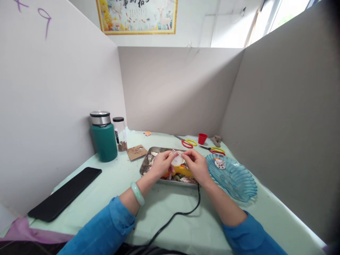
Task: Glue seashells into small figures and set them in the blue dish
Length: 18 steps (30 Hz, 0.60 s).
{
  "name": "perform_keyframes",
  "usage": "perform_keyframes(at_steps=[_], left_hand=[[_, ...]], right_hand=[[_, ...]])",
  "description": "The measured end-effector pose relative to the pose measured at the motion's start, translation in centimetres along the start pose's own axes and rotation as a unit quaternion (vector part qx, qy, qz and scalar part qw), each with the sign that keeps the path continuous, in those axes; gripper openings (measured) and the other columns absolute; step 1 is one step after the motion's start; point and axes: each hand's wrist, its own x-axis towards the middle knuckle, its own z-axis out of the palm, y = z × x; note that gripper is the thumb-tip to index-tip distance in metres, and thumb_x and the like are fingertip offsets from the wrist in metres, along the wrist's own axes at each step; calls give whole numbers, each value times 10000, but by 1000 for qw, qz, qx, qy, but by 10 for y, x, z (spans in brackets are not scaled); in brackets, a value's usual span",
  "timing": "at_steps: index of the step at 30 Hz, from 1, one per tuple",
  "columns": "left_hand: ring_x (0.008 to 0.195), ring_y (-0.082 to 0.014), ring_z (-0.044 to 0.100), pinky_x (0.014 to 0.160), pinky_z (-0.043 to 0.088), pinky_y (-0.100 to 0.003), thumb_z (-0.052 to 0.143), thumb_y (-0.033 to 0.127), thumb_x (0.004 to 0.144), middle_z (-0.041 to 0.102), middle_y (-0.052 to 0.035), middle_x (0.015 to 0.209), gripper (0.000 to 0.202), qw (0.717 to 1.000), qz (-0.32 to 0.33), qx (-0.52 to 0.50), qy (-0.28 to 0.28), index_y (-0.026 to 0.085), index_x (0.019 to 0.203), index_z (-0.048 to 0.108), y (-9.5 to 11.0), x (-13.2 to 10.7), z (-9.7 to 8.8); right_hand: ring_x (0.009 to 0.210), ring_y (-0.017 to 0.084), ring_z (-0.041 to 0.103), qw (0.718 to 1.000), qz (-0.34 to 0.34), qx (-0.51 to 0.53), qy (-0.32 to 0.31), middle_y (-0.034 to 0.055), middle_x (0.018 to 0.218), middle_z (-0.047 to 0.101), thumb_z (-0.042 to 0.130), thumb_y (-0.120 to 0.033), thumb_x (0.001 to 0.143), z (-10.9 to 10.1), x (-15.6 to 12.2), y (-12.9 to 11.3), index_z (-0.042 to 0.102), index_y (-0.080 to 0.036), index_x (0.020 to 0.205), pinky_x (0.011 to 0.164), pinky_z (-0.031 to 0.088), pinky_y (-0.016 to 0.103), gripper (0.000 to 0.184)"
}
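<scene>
Both hands meet over a metal tray (145, 163) filled with several pale shells. My left hand (161, 164) and my right hand (196, 165) pinch the same white shell (177, 160) between their fingertips, just above the tray. Under my right hand lies a yellow tool (183, 171), and a black cord (186, 210) runs from it toward me. I cannot tell whether my right hand also grips the tool. A pale green bangle (137, 193) sits on my left wrist.
A blue glass shell-shaped dish (235, 179) holding one decorated piece sits right of the tray. Two yellow-and-red scissors (189, 142) and a red cup (202, 138) lie behind. A green flask (103, 136), a jar (120, 134), a brown card and a black keyboard (65, 193) are at left. Grey partition walls enclose the table.
</scene>
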Motion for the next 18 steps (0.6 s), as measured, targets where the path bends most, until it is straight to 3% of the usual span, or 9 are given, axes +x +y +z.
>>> perform_keyframes(at_steps=[8, 18], left_hand=[[345, -111, 513, 368, 370, -183, 523, 535, 823, 540, 22, 404, 390, 999, -19, -32, 3, 154, 751, 567, 6, 0, 0], [367, -108, 527, 358, 340, -173, 530, 515, 827, 537, 28, 436, 367, 999, -11, -27, -16, 161, 733, 549, 6, -1, -1]], right_hand=[[433, 114, 417, 997, 46, 46, -34, -72, 466, 464, 601, -514, 781, -1, 3, 3, 564, -210, 703, 483, 354, 247, 316], [434, 107, 389, 990, 83, 86, -73, -73, 449, 464, 614, -468, 772, -5, 4, 0, 529, -204, 653, 495, 324, 248, 301]])
